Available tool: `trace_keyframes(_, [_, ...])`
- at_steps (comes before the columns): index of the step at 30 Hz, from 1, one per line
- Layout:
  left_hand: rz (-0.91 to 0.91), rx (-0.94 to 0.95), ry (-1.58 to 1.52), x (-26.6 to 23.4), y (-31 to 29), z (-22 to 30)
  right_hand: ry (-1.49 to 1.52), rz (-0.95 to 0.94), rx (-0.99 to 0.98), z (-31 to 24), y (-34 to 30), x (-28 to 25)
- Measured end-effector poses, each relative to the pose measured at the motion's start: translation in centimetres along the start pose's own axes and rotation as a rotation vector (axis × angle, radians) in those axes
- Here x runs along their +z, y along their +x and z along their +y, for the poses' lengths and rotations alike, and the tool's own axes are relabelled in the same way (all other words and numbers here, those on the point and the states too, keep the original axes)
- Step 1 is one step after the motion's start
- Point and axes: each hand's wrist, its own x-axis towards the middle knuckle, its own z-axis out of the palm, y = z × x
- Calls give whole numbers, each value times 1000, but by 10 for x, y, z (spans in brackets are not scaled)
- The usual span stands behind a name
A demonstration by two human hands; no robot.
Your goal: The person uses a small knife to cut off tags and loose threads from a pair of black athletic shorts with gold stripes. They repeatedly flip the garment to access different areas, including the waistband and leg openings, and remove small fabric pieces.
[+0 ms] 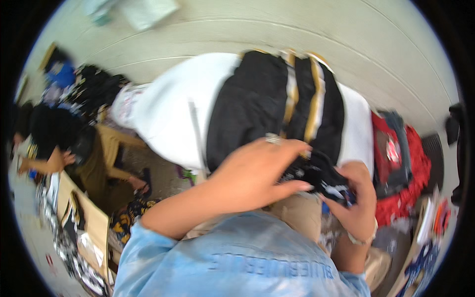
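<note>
1. Head view shows a white padded surface (pixel 168 114) as the broadest thing, rounded at its left end and smooth-looking; it probably serves to keep cloth raised and supported within reach.
2. Across its middle lies a black garment (pixel 250 104), the main thing being handled, draped rather than folded tight. Its body looks thin and soft, faintly creased, with gold and white stripes (pixel 315 94) running from the far edge toward the person, perhaps laid that way so the bands stay straight.
3. Beyond the right end sits a bundle of red cloth (pixel 415 173), rumpled and coarse-looking, apparently set aside to leave the working surface free.
4. Left hand (pixel 260 173) reaches over the near edge, thumb and forefinger well parted with dark cloth between them (blur makes it impossible to tell whether the tips grip).
5. Right hand (pixel 358 198) curls around the other end of that cloth, thumb and fingers narrowed on it, seemingly to steady it.
6. Between them, the dark cloth (pixel 321 178) is bunched, with pale marks; whether it belongs to the garment is unclear.
7. Pale wristband (pixel 363 240), a slim loop, circles the right wrist.
8. Silvery ring (pixel 272 138), small and bright, sits on a left finger.
</note>
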Motion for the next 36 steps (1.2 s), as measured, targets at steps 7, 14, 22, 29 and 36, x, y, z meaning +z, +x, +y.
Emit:
trace_keyframes(7, [8,18,-278,-9,28,2,218,16,179,2,-14,-9])
trace_keyframes(14, [199,-14,-714,-46,58,12,628,-179,515,12,-14,10])
trace_keyframes(22, [316,-19,-1520,-56,68,29,1117,190,744,-7,2,113])
trace_keyframes(29, [377,124,-1343,-128,63,2,673,444,602,30,35,70])
trace_keyframes(36, [743,278,-451,-139,74,-32,-327,983,95,79,86,-125])
